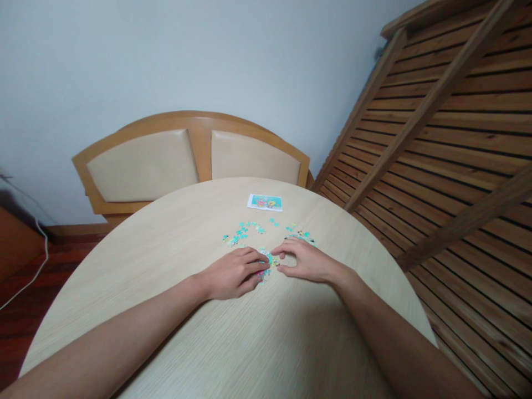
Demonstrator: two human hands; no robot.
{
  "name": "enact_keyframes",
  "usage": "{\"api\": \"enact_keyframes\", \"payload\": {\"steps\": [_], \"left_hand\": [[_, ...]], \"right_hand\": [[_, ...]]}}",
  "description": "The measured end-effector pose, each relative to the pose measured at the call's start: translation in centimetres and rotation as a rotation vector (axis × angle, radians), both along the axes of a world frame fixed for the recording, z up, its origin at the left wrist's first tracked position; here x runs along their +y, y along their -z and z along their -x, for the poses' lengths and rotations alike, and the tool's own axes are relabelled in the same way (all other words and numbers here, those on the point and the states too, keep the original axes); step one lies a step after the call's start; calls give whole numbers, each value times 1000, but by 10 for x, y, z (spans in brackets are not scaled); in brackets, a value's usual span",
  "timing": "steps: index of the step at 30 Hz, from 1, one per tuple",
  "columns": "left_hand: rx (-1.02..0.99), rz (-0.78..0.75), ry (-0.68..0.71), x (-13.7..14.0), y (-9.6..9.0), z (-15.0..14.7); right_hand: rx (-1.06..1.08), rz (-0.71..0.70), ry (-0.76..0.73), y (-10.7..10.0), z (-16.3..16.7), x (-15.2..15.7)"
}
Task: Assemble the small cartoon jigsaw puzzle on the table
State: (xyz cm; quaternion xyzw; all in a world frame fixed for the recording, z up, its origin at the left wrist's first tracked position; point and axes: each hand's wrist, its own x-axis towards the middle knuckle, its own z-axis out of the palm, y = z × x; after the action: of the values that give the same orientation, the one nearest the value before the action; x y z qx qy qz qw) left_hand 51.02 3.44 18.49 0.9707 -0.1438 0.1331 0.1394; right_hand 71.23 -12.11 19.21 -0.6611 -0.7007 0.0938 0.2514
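Observation:
Small jigsaw puzzle pieces (266, 257), mostly turquoise with bits of yellow and pink, lie in a cluster between my hands. Over the left side of this cluster lies my left hand (236, 271), palm down, its fingers stretched out and touching the pieces; part of the cluster is hidden beneath them. My right hand (305, 259) rests at the cluster's right side. Its thumb and forefinger curve apart in a C shape, with the fingertips beside the pieces and nothing visible held between them.
More loose pieces are scattered beyond my left hand (241, 233) and beyond my right hand (301, 234). A picture card (265, 203) lies farther back on the round wooden table (166, 244). Behind stand a padded headboard (199, 147) and, at right, a slatted wooden frame (436, 127).

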Motion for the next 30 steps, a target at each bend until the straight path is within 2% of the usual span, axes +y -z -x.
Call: {"api": "enact_keyframes", "payload": {"steps": [30], "left_hand": [[-17,-4,9,1,1,0]], "right_hand": [[-26,1,-77,2,-5,1]]}}
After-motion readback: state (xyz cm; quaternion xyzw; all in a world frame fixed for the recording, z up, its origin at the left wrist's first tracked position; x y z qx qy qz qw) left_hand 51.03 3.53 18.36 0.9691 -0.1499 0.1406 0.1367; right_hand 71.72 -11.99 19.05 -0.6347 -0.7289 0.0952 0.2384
